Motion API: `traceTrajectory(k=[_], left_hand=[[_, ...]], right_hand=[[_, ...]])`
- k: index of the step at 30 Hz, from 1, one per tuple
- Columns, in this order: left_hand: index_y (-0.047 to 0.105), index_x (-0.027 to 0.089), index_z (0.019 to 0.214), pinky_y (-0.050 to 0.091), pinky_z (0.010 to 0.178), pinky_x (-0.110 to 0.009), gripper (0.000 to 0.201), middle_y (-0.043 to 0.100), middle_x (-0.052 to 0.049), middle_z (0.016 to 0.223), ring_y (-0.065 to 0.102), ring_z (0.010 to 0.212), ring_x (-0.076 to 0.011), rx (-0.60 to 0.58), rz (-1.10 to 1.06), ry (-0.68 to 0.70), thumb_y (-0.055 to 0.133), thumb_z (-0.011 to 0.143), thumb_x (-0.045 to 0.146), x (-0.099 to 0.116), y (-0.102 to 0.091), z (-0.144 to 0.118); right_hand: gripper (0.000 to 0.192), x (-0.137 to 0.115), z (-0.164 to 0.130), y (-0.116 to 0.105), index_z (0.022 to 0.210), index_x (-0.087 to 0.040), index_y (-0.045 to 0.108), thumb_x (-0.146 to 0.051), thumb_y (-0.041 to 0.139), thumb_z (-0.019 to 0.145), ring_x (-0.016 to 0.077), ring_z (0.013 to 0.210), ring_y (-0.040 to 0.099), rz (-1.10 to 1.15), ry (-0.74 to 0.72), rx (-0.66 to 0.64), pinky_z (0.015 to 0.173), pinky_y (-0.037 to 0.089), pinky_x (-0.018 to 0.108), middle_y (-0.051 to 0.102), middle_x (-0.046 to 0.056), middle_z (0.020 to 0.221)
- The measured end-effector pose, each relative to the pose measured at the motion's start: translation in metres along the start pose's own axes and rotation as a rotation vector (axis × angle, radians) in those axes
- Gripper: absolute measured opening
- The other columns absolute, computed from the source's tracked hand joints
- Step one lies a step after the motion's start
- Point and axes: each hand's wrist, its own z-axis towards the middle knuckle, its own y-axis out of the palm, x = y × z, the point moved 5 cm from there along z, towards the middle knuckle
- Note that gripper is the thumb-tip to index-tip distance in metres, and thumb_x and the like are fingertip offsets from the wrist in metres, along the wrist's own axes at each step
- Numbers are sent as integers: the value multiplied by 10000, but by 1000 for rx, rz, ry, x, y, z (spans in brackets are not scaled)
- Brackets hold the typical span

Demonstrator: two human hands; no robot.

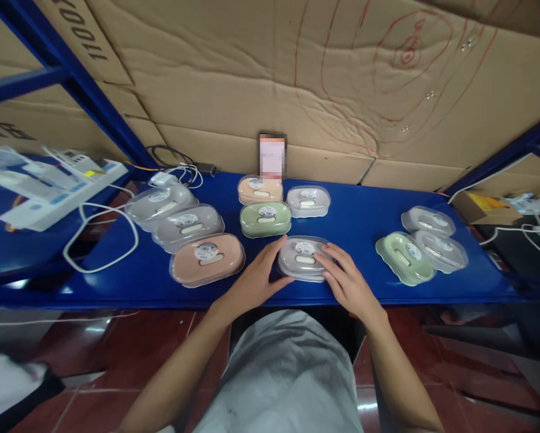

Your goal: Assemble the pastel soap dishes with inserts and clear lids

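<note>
A grey soap box with a clear lid point(302, 256) lies near the front edge of the blue shelf point(355, 222). My left hand point(257, 276) rests against its left side and my right hand point(347, 279) lies on its right side, fingers over the lid. Directly behind it are a green soap box point(265, 218), a pink one point(260, 189) and a grey one point(308, 200). To the left sit a large pink box point(207, 258) and two grey ones point(187, 226) point(160, 204) in a diagonal row.
On the right stand a green box point(404, 257) and two grey boxes point(441, 249) point(427, 221). A phone point(272, 155) leans on the cardboard wall behind. White cables point(99, 231) and power strips point(49, 186) lie at the left; blue frame posts flank the shelf.
</note>
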Motion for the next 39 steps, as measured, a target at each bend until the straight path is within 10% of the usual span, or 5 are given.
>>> traceTrajectory(k=[24, 33, 39], left_hand=[[187, 343, 1716, 396, 1306, -558, 872, 409, -140, 1717, 442, 1585, -318, 4, 80, 35, 715, 1022, 338, 8, 0, 0], [281, 334, 1701, 445, 1278, -523, 715, 419, -126, 1705, 469, 1568, -296, 14, 197, 36, 620, 1071, 334, 16, -1, -2], [528, 312, 1540, 522, 1171, -507, 492, 607, -125, 1515, 624, 1374, -298, 307, 412, 207, 611, 1062, 232, 38, -26, -17]], right_hand=[[650, -4, -9, 6, 1668, -411, 401, -333, 627, 1063, 354, 1490, 547, -113, 39, 70, 1178, 531, 613, 590, 113, 1552], [590, 27, -7, -3, 1662, -275, 415, -352, 496, 1083, 462, 1464, 498, -514, 416, 306, 1159, 395, 769, 544, 218, 1574], [643, 72, 39, -31, 1698, -179, 335, -320, 407, 1075, 439, 1579, 391, -448, 386, 62, 1227, 385, 693, 403, 218, 1716]])
